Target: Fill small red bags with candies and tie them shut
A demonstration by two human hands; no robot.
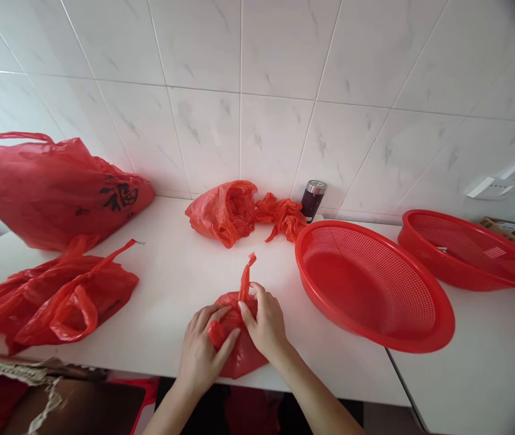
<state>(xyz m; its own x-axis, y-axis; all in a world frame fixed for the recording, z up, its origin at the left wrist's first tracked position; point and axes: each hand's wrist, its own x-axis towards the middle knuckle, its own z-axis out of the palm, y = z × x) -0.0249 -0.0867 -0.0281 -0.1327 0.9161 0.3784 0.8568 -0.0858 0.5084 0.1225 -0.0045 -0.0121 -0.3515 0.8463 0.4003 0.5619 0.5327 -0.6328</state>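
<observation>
A small red plastic bag (243, 359) lies on the white table near its front edge, between my hands. My left hand (205, 341) rests on its left side, fingers curled over the plastic beside a bunched handle. With thumb and fingers, my right hand (264, 320) pinches the bag's other handle, a twisted strip that sticks up above the hand. What the bag contains is hidden.
Red plastic baskets (352, 290) stand at the right. Against the tiled wall are an open red bag (221, 211), crumpled red plastic (284, 214) and a dark flask (314, 199). A large red bag (58, 187) and tied bags (103, 290) lie left.
</observation>
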